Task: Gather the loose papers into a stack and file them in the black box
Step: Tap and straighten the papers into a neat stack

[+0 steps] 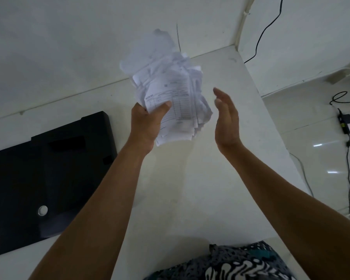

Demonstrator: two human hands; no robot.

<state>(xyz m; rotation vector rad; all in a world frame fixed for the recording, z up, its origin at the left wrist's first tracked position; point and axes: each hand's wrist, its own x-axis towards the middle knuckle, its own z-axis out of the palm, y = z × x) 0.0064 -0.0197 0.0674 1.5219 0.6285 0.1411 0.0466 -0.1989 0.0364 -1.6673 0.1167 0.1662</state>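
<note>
A thick, uneven bundle of white printed papers [170, 85] is held upright above the white table [190, 188]. My left hand [148, 122] grips the bundle's lower left edge, thumb across the front sheet. My right hand [226, 120] is flat and open just to the right of the bundle, palm facing it, not touching. The black box [49, 178] lies flat and closed on the table at the left, with a round metal ring hole near its front.
The table meets a white wall at the back and ends at a corner on the right. Beyond its right edge is a tiled floor with black cables and a power adapter [348, 126]. Patterned clothing [240, 263] shows at the bottom.
</note>
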